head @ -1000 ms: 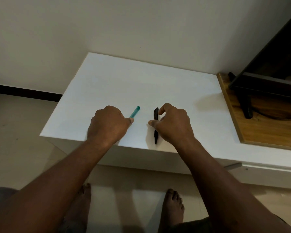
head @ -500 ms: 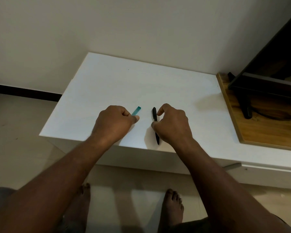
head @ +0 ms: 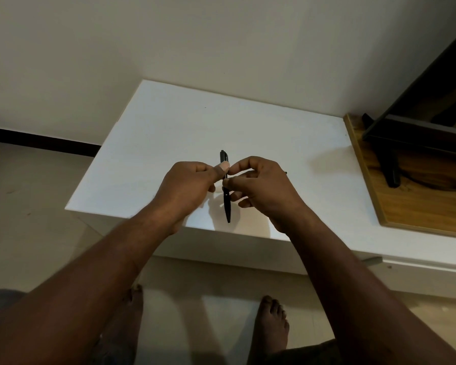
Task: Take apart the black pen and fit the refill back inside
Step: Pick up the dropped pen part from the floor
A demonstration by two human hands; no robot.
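Just one black pen [head: 227,209], two hands pinching: left hand [head: 187,185], right hand [head: 265,192].

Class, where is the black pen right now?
In the head view the black pen is centre frame, over the near edge of the white table, pinched between the left hand at its upper part and the right hand at its middle.
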